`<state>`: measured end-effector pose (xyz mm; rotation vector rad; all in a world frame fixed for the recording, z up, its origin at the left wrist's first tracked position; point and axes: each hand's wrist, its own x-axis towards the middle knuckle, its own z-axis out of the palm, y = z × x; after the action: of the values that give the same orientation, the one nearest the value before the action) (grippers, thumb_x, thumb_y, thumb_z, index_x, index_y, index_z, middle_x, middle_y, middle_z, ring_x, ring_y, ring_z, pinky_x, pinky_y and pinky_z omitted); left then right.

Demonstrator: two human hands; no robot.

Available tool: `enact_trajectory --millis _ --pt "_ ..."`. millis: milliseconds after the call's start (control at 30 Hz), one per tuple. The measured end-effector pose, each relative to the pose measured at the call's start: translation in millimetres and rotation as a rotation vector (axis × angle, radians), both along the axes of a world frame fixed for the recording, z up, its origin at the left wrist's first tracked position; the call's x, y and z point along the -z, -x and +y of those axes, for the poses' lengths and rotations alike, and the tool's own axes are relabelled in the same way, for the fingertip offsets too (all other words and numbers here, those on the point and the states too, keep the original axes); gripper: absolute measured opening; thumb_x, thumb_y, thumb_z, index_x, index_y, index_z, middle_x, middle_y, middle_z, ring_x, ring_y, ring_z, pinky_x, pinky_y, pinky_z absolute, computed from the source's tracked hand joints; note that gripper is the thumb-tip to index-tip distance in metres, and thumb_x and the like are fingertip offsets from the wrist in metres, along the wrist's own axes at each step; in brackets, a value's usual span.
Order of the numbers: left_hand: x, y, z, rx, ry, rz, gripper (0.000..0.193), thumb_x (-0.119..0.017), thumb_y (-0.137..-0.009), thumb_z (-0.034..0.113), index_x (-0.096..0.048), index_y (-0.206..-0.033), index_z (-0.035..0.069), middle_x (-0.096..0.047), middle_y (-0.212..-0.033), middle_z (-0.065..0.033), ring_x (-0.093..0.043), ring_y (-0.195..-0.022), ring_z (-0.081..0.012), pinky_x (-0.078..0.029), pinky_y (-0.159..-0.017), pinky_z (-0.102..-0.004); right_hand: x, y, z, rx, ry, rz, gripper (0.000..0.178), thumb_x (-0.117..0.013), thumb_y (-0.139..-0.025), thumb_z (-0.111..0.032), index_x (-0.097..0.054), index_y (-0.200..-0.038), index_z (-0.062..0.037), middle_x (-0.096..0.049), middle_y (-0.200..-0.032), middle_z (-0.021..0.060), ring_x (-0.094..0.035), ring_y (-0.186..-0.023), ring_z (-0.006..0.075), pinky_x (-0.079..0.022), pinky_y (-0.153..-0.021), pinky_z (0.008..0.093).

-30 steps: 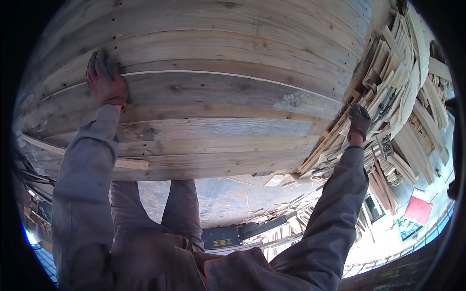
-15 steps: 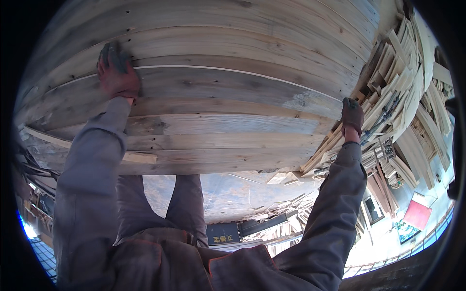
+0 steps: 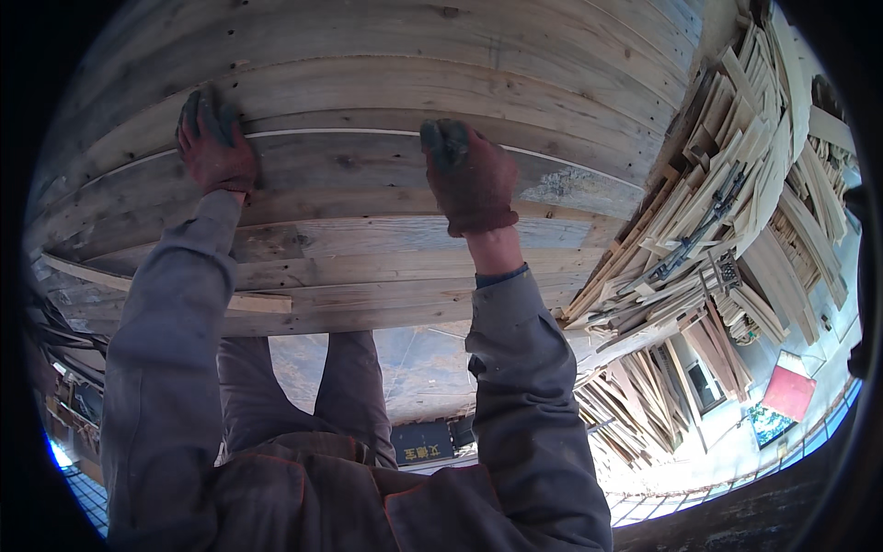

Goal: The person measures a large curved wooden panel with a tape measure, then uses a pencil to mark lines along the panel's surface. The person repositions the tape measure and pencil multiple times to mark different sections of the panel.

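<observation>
Right hand (image 3: pixel 469 175) has slid in from the far edge of the stacked planks (image 3: pixel 368 175) and now presses flat near the middle, gloved fingers spread, gripping nothing. Left hand (image 3: pixel 216 143) stays flat on the same grey board, so both palms now bear on one plank. Scrap wood pile (image 3: pixel 727 212) sits right.

A heap of scrap wood strips (image 3: pixel 727 212) lies right of the concrete floor (image 3: pixel 414 368), in bright daylight.
</observation>
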<state>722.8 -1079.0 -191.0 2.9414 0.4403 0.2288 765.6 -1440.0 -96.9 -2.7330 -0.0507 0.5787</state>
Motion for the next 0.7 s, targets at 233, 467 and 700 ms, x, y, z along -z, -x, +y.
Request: enact_trajectory --millis 233,467,700 --pt "-1.6 -2.0 0.0 0.008 -0.007 0.018 0.059 -0.060 -0.096 0.035 -0.049 -0.148 0.009 -0.047 -0.154 -0.0124 -0.041 -0.142 -0.0359 -0.031 -0.121 -0.0468 1.0 -27.3 -170.6 0.613 -0.467 0.233 0.030 -0.063 -0.102 -0.027 -0.076 -0.108 -0.0014 -0.077 -0.091 0.0066 -0.070 -0.075 0.0138 -0.054 -0.075 0.0305" --pt "-0.9 -0.7 0.1 0.021 0.009 -0.033 0.057 -0.057 -0.098 0.037 -0.049 -0.148 0.010 -0.047 -0.154 -0.0130 -0.041 -0.142 -0.0363 -0.031 -0.120 -0.0468 -10.6 -42.1 -353.7 1.093 -0.274 0.113 0.030 -0.067 -0.101 -0.033 -0.078 -0.104 -0.0047 -0.074 -0.078 0.0045 -0.067 -0.062 0.0139 -0.056 -0.059 0.0283" --pt "-3.1 -0.7 -2.9 0.028 -0.015 -0.021 0.056 -0.054 -0.100 0.037 -0.050 -0.149 0.010 -0.048 -0.154 -0.0127 -0.043 -0.141 -0.0357 -0.033 -0.119 -0.0463 7.4 -46.4 -434.9 0.843 0.229 -0.043 0.041 -0.064 -0.099 -0.044 -0.078 -0.106 -0.0058 -0.077 -0.094 0.0119 -0.072 -0.084 0.0293 -0.057 -0.077 0.0434"
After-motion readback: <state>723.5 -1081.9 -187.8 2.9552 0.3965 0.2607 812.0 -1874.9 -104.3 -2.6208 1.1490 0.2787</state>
